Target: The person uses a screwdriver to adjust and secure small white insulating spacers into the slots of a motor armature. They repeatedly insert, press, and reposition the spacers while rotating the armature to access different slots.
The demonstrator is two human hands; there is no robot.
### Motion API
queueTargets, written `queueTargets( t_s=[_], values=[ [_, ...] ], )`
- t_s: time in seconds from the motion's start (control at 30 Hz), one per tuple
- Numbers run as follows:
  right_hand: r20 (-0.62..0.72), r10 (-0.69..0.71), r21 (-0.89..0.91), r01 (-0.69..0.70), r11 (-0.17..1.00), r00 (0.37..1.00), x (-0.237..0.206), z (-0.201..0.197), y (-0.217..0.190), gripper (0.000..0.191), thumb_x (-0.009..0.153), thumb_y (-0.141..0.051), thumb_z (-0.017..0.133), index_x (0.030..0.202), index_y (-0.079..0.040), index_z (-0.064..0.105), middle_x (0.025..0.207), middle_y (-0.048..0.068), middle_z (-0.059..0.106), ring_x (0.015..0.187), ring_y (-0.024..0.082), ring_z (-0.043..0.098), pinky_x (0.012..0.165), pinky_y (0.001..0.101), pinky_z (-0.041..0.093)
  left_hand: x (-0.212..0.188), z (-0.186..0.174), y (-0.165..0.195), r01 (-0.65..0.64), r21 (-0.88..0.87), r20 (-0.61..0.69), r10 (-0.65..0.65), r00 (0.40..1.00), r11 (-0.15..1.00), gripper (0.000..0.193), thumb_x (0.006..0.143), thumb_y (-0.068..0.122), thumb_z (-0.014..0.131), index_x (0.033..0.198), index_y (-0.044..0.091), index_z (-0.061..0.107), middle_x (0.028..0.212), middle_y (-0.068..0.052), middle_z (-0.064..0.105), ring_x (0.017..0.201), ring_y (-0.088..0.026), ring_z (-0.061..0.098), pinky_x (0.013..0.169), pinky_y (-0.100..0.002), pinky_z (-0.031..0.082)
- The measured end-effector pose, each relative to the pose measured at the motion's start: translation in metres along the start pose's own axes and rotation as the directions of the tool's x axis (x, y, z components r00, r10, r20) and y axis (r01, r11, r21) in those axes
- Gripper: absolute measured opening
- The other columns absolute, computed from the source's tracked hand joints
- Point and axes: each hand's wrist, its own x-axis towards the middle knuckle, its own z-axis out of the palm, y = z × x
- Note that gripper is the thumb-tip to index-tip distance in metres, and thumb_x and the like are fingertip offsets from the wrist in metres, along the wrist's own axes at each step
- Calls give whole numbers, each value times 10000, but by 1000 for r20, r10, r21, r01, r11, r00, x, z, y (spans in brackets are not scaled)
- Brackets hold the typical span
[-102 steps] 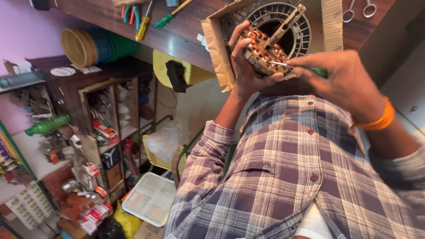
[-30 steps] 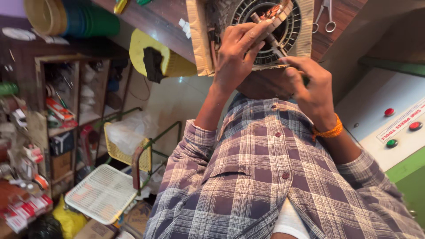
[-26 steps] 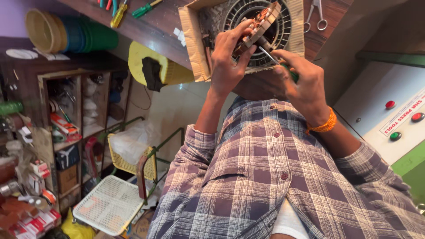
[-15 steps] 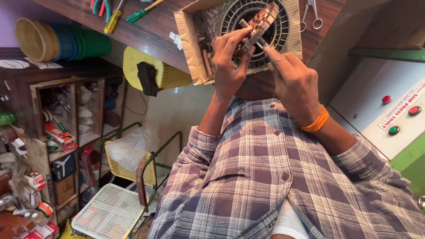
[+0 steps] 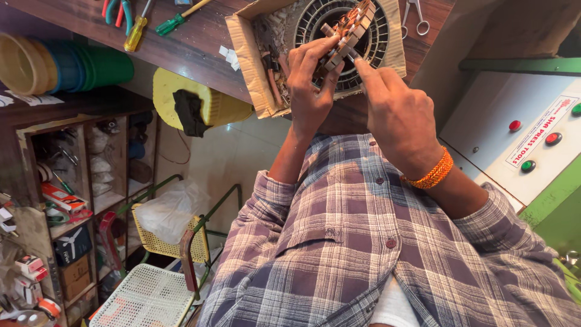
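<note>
A copper-wound motor stator (image 5: 350, 27) is gripped in the left hand (image 5: 310, 85), the fingers curled up around its lower edge and the thumb pressed against its side, so that it is held tilted above a round slotted metal housing (image 5: 339, 36). The right hand (image 5: 396, 112) is brought in from about four o'clock of the stator, its forefinger and thumb pinched together on something thin at the winding's edge — whether a wire end or a slim tool is held there cannot be told. An orange thread band (image 5: 431, 174) is worn on the right wrist. The housing is seated in an open cardboard box (image 5: 248, 54) with scraps of copper wire lying at its nine o'clock. The box rests on a dark wooden workbench (image 5: 187, 42); at ten o'clock of the hands a yellow-handled screwdriver (image 5: 134, 33) and a green-handled screwdriver (image 5: 172, 23) are laid out, and at one o'clock a pair of scissors (image 5: 414, 15). A grey control panel (image 5: 514, 145) with red and green buttons is seen at three o'clock, and a stack of coloured plastic bowls (image 5: 66, 66) at nine o'clock. As far as can be judged, the work is part-way through: the coils appear already wound onto the stator, yet it is not seated in the housing, and the fine handling at its edge is not finished.
</note>
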Motion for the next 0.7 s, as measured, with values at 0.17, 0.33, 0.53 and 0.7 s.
queueTargets(
  t_s=[0.17, 0.33, 0.53, 0.7],
  values=[
    [-37, -47, 111, 51, 993, 998, 0, 21, 8, 515, 979, 48, 607, 1486, -40, 575, 1057, 135, 648, 790, 329, 694, 688, 426, 569, 1, -2, -8, 118, -145, 75, -108, 991, 982, 422, 945, 12, 746, 1342, 117, 649, 1322, -59, 653, 1202, -221, 594, 916, -295, 576],
    [-218, -134, 415, 216, 884, 967, -3, 59, 24, 499, 1050, 49, 616, 1523, -53, 490, 1127, 140, 649, 949, 291, 691, 881, 405, 590, -9, -7, -29, -79, -62, 52, 83, 995, 995, 484, 933, 24, 794, 1381, 110, 631, 1369, -50, 648, 1214, -217, 587, 1053, -334, 517],
    [-19, 301, 774, -177, 608, 953, -36, 74, 69, 257, 1206, -176, 528, 1390, -58, 664, 950, 40, 724, 728, 61, 579, 616, 230, 454, -27, 7, -40, -152, -72, -169, 139, 976, 986, 530, 920, 86, 779, 1391, 89, 537, 1355, -113, 580, 1255, -303, 562, 1112, -376, 466],
    [232, 599, 939, -338, 70, 767, -58, 100, 134, 268, 1154, -261, 533, 1329, -70, 605, 924, -5, 613, 646, 51, 481, 546, 204, 394, -21, -5, -58, -212, 84, -88, 220, 972, 974, 459, 989, 126, 769, 1405, 156, 577, 1290, -18, 645, 1167, -233, 643, 1051, -335, 531]
  ],
)
